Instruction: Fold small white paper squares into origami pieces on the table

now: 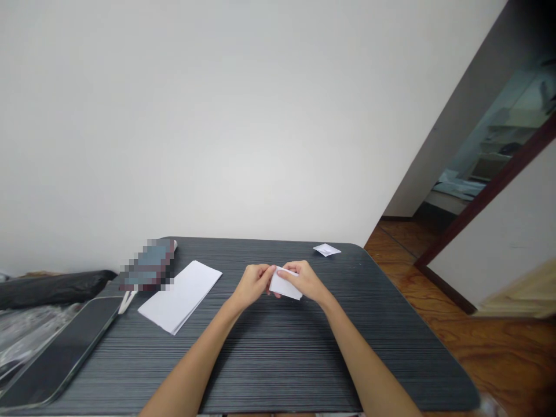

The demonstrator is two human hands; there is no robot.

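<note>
**Two bare hands pinch a small folded white paper above a dark ribbed table**

Seen from a head camera looking forward and down, two bare forearms reach in from the bottom edge and meet near the middle of the table. The tabletop is dark grey, almost black, and matte. Fine parallel ridges run across it, and its corners are rounded.

The left hand and the right hand are closed on one small piece of white paper. The left thumb and fingertips nip its upper left corner. The right hand curls over its top right side, fingers bent down onto it. The paper is thin, smooth and plain, folded into a compact, roughly rectangular shape with crisp straight edges. Its lower right corner juts out below the right hand. It sits between the two hands at about the table's centre; whether it touches the surface cannot be told.

To the left, apart from the hands, lies a long folded stack of white sheets, set at a slant. Further left, a glossy dark phone rests by the table's edge. Another small folded white paper sits at the far right edge. Behind is a plain pale wall, and a polished brown wooden floor shows to the right.
</note>
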